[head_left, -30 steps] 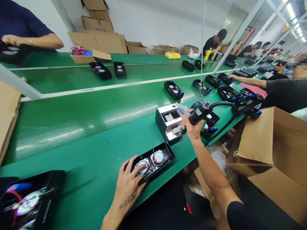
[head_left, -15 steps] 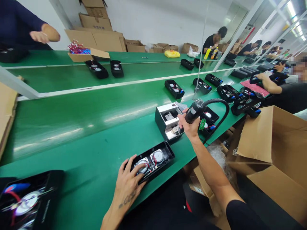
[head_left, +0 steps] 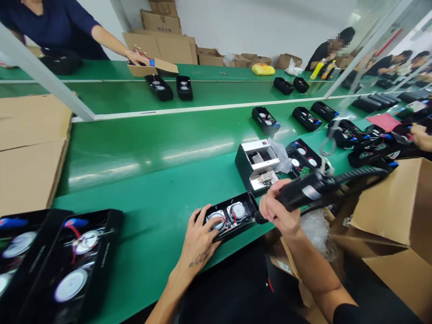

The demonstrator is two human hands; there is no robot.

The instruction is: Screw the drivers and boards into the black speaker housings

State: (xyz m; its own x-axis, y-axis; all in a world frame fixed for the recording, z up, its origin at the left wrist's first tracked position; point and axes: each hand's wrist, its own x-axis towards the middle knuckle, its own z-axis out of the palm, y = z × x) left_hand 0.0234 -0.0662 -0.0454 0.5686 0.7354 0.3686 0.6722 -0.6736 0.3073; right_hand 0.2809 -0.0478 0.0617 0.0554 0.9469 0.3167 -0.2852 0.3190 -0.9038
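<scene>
A black speaker housing [head_left: 236,210] with two round drivers and red wires lies open-side up on the green bench before me. My left hand [head_left: 200,235] grips its left end, the fingers reaching over the far rim and onto one driver. In my right hand [head_left: 281,208] is a black corded electric screwdriver [head_left: 305,191], tilted low with its nose pointing left at the housing's right end. Whether the tip touches the housing I cannot tell. Just beyond stands a screw feeder [head_left: 266,166], a black box with a silver top.
More housings [head_left: 84,265] sit at the near left, with others [head_left: 302,157] right of the feeder. A cardboard box [head_left: 381,211] stands open at my right. Flat cardboard [head_left: 32,148] leans at the left. Across the bench, a co-worker's hand [head_left: 137,58] reaches into a small carton.
My right hand has brought the screwdriver from over the feeder down to the housing's right end. My left hand keeps its grip. The co-worker's hand has gone into the carton. The view has shifted.
</scene>
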